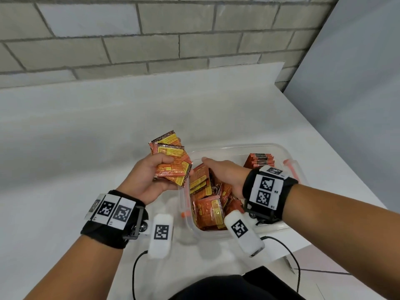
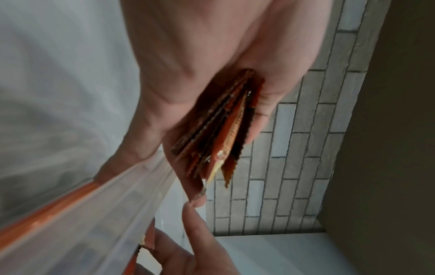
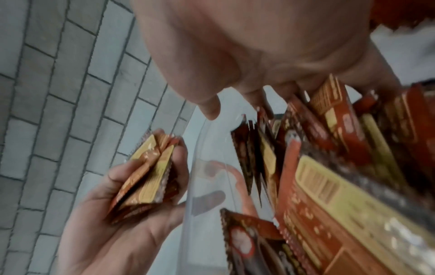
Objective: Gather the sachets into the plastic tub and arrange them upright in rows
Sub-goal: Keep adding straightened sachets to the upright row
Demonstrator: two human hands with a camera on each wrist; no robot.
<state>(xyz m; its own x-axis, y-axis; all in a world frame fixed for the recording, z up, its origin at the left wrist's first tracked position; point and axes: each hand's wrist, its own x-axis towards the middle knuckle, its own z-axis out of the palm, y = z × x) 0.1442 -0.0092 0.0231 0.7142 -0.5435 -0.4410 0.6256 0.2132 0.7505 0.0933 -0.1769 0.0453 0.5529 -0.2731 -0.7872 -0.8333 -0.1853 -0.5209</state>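
My left hand [image 1: 151, 169] grips a fanned stack of orange-and-yellow sachets [image 1: 172, 163] just left of the clear plastic tub [image 1: 238, 146]. The left wrist view shows that stack [image 2: 219, 134] edge-on between thumb and fingers. My right hand [image 1: 218, 169] reaches palm down into the tub, thumb stretched out, over a jumble of loose sachets [image 1: 207, 210]. In the right wrist view its fingers [image 3: 259, 100] dip among the sachet tops [image 3: 329, 186] without pinching any, and the thumb stays apart. A neat upright row of sachets [image 1: 260, 160] stands at the tub's far right.
The tub has orange clips [image 1: 291, 164] on its sides and stands on a white table [image 1: 86, 137]. The table's right edge [image 1: 346, 169] runs close by the tub. A brick wall [image 1: 151, 40] rises behind. Black cables [image 1: 296, 267] hang at the near edge.
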